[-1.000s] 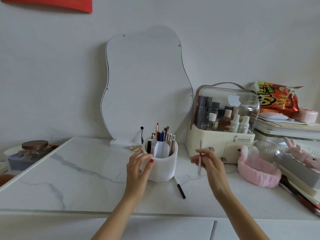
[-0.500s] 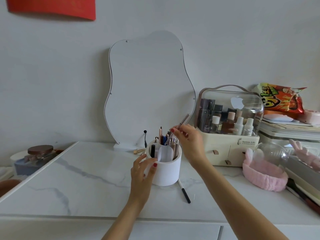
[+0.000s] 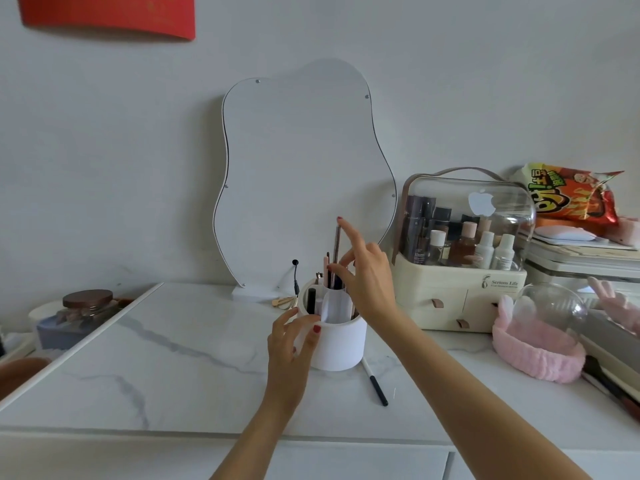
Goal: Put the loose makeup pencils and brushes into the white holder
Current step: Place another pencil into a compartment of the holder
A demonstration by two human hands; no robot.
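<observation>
Keep left hand (image 3: 294,344) gripping round white plastic holder (image 3: 341,344) steady, while right hand (image 3: 363,271), pinching thin grey makeup pencil (image 3: 336,251), slides it straight down gently.

holder (image 3: 341,344) before mirror (image 3: 304,174); loose pencil (image 3: 375,382) just right of it; organiser box (image 3: 460,271) further right
</observation>
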